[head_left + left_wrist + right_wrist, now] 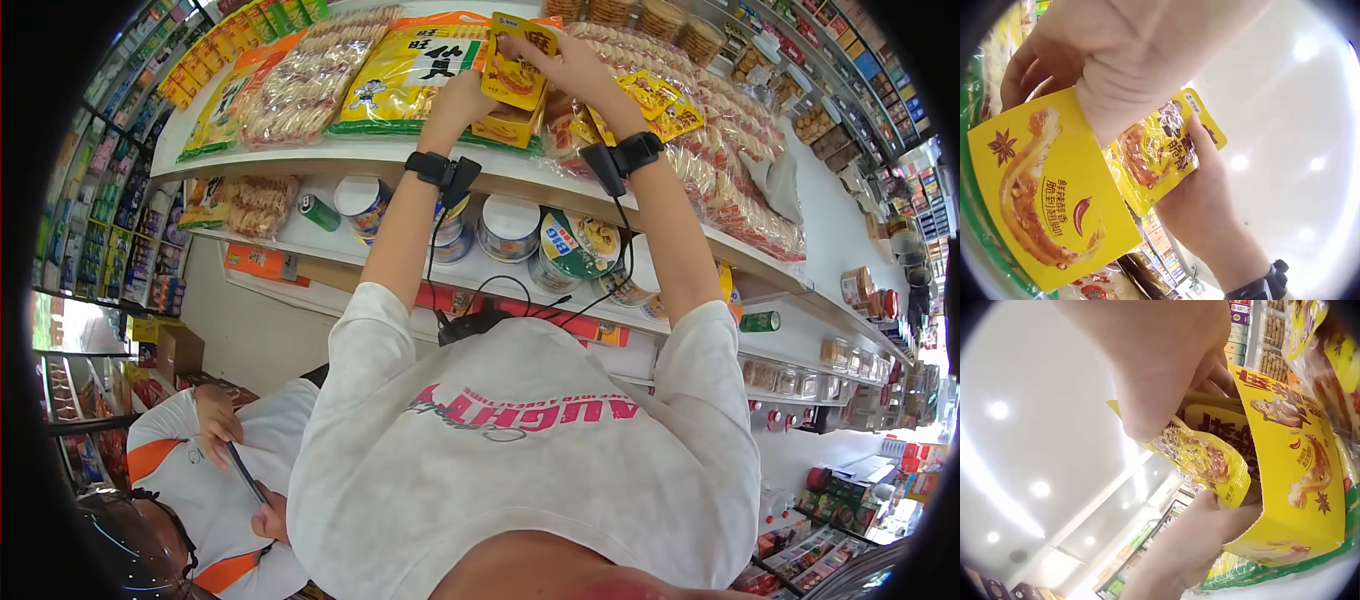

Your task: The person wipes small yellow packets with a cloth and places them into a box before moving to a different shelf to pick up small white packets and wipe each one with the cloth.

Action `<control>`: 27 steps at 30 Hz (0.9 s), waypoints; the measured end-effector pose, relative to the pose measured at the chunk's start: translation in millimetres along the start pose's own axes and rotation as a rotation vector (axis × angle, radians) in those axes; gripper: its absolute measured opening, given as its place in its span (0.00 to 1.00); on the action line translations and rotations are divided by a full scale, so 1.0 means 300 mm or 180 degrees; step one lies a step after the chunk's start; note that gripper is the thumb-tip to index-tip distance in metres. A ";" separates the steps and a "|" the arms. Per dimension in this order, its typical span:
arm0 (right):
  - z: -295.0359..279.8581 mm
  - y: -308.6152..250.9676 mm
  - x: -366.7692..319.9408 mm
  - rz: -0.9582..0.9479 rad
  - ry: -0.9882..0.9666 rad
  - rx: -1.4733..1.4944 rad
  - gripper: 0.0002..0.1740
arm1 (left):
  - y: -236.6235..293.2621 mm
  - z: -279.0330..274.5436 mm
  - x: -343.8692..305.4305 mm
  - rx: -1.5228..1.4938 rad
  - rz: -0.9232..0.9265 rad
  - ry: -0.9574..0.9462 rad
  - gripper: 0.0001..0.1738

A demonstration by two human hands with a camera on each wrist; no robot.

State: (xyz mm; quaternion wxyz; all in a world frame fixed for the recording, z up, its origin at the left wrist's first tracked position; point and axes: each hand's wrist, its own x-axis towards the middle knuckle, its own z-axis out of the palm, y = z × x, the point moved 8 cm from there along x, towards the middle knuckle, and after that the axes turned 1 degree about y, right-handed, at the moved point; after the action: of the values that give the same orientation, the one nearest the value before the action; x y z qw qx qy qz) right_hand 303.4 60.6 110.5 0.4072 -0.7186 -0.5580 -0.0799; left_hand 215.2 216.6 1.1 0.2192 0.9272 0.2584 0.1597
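Observation:
My left hand (460,105) grips the open yellow cardboard box (505,128) by its side, its fingers at the rim in the right wrist view. Chilli and star anise are printed on the box wall (1047,194). My right hand (580,72) pinches a shiny yellow snack packet (518,62), with the thumb across its front. The packet (1204,459) is tilted at the mouth of the box, its lower end overlapping the opening in the right wrist view. More packets (1219,428) show inside the box. My right fingertips are partly hidden behind the packet.
Bags of rice crackers (410,75) fill the shelf left of the box. Loose yellow packets (660,105) lie on bagged snacks to the right. Tubs (508,228) stand on the shelf below. Another person (215,470) is at lower left, holding a dark flat object.

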 end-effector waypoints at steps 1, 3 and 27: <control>-0.009 0.016 -0.006 -0.0089 0.0136 -0.0077 0.34 | -0.003 0.002 0.000 -0.0011 0.0042 0.0017 0.46; -0.015 0.050 -0.011 -0.0320 0.0403 -0.0320 0.32 | 0.041 -0.018 -0.032 -0.0427 0.0416 -0.0121 0.51; 0.091 0.046 0.008 -0.0517 -0.0200 -0.2025 0.31 | 0.076 -0.037 -0.054 0.0317 0.0082 0.0521 0.14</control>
State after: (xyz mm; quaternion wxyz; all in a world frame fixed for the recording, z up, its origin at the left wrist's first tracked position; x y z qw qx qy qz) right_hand 306.9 80.2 87.2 0.1373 -0.7651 -0.5728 -0.2602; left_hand 206.9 193.7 18.9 0.1490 0.9240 0.2711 0.2246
